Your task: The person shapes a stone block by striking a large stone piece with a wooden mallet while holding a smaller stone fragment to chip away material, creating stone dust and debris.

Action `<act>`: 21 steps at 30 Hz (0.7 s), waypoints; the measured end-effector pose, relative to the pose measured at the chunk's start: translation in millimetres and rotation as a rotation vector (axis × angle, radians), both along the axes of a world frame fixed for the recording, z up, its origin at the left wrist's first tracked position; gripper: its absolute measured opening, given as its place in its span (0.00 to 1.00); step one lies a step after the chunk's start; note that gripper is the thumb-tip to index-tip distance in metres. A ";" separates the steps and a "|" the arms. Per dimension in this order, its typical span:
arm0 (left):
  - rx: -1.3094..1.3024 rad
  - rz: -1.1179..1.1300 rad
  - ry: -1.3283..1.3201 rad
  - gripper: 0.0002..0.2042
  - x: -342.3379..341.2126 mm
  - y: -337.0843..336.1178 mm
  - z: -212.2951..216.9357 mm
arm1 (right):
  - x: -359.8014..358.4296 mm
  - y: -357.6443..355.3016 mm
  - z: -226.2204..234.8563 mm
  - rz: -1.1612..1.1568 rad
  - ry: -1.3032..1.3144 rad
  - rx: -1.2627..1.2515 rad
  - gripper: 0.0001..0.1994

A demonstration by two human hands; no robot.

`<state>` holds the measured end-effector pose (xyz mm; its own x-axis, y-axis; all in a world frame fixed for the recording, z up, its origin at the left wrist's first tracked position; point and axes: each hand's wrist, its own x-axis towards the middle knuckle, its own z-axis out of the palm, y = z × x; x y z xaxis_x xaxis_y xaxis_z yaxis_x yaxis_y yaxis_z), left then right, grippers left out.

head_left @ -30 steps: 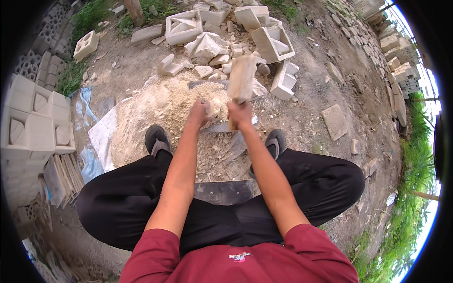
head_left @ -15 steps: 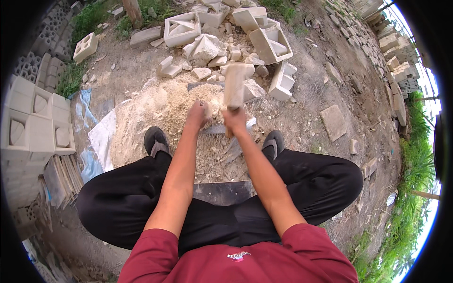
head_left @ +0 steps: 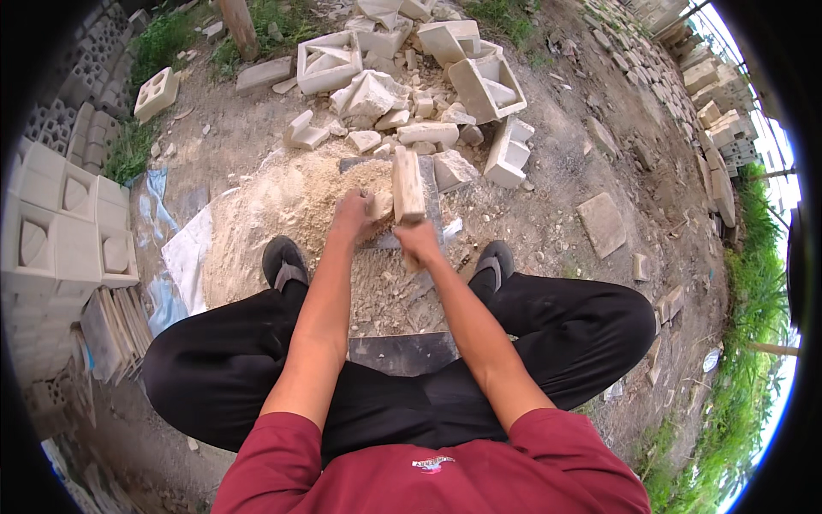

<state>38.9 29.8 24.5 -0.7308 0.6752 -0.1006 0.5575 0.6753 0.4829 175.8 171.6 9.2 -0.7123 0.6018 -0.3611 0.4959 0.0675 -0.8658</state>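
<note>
My right hand [head_left: 417,243] is closed round the short handle of a wooden mallet [head_left: 408,184]. Its long blocky head stands just beyond my fist, over a dark slab [head_left: 426,201]. Close by on the left, my left hand [head_left: 349,214] is curled at the edge of a heap of pale crushed rubble [head_left: 295,193]. A pale chunk of broken block [head_left: 378,208] shows at its fingers, partly hidden and blurred. Larger broken pieces of block [head_left: 370,94] lie past both hands.
Hollow pale blocks [head_left: 73,223] are stacked at the left, with thin boards [head_left: 116,330] leaning below them. A white sheet [head_left: 187,253] lies under the heap's left side. A flat stone [head_left: 602,224] rests on the ground at the right. My shoes flank the rubble.
The mallet has shifted left and nearer my left hand, uncovering more of the dark slab. My left hand has moved slightly left and toward me.
</note>
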 end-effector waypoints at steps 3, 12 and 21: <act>-0.006 -0.006 0.033 0.26 -9.4 -6.1 -0.6 | -1.3 10.2 -9.8 0.077 -0.127 -0.019 0.14; 0.153 0.135 0.094 0.29 -18.7 -28.0 7.4 | 0.8 23.1 10.6 0.045 -0.176 -0.086 0.17; 0.127 0.412 -0.283 0.21 -19.1 -6.3 16.8 | 4.5 19.9 15.3 0.025 -0.119 -0.122 0.11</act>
